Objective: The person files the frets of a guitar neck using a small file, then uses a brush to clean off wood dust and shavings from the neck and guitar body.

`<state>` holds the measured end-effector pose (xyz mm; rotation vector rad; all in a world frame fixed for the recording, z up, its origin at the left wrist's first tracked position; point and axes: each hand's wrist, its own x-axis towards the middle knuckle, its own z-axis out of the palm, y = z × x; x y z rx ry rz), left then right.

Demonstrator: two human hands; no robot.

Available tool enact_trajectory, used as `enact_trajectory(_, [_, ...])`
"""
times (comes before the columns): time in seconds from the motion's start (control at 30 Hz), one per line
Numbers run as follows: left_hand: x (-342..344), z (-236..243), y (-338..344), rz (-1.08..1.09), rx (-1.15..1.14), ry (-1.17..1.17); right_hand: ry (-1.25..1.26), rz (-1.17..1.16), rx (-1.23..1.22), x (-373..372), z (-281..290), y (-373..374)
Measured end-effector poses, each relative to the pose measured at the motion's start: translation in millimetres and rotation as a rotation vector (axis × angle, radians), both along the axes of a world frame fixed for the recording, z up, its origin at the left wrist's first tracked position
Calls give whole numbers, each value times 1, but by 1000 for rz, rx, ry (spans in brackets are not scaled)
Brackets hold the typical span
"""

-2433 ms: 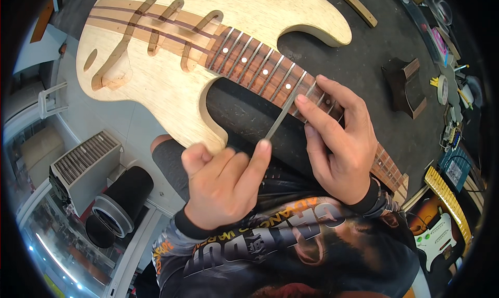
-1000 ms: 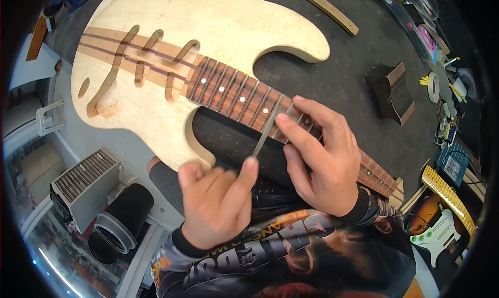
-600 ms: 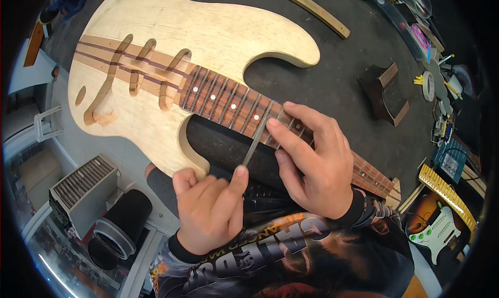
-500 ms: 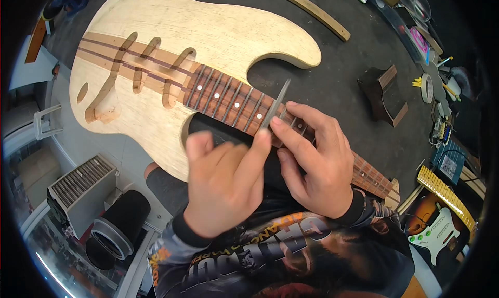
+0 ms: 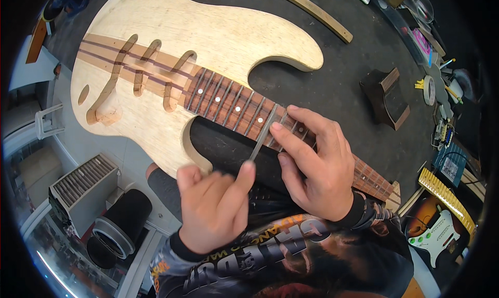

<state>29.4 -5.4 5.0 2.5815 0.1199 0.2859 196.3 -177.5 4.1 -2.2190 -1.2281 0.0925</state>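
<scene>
- On the dark bench top (image 5: 332,85) before us lies an unfinished guitar (image 5: 218,43), pale bare wood, neck running toward our right.
- Our left hand (image 5: 215,207) sits near our chest, fist loosely curled, forefinger and thumb pinched on the near end of a thin metal file (image 5: 262,137).
- Our right hand (image 5: 317,165) lies flat over the neck, fingers spread; the forefinger tip presses the file's far end down onto the fretboard (image 5: 234,105).
- So both hands are clamped on the one file, a little apart, one at each end.
- The file lies slantwise across the fretboard, roughly along a fret, narrow, grey and flat.
- Fretboard: reddish-brown wood, metal frets crosswise, small white dots down the middle.
- Body: smooth, rounded horns, darker centre stripes, three slanted slots cut through them, raw and unvarnished.
- Right of the neck, well apart, stands a small dark wooden block (image 5: 387,98).
- Far edge: a long wooden strip (image 5: 312,9).
- Lower right, a finished guitar (image 5: 439,228) with a white plate.
- Lower left, a black tube (image 5: 117,228) beside a ribbed grey box (image 5: 83,183).
</scene>
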Motion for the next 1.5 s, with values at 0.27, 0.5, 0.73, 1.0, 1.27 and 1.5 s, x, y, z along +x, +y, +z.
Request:
enact_trajectory(0.27, [44, -11, 2, -7, -65, -116, -3, -10, 24, 2, -4, -1])
enact_trajectory(0.5, [32, -7, 4, 17, -21, -60, -22, 11, 42, 0, -11, 1])
enact_trajectory(0.73, [-13, 7, -1, 18, -43, 34, 3, 1, 12, 0, -2, 0])
enact_trajectory(1.0, [16, -3, 0, -2, -18, -36, -24, -3, 28, 1, -7, -4])
enact_trajectory(1.27, [51, -7, 3, -2, -51, -90, -24, 5, 47, 4, -9, -2])
enact_trajectory(1.5, [14, 2, 2, 12, -25, -30, -9, 19, 46, 0, -7, 1])
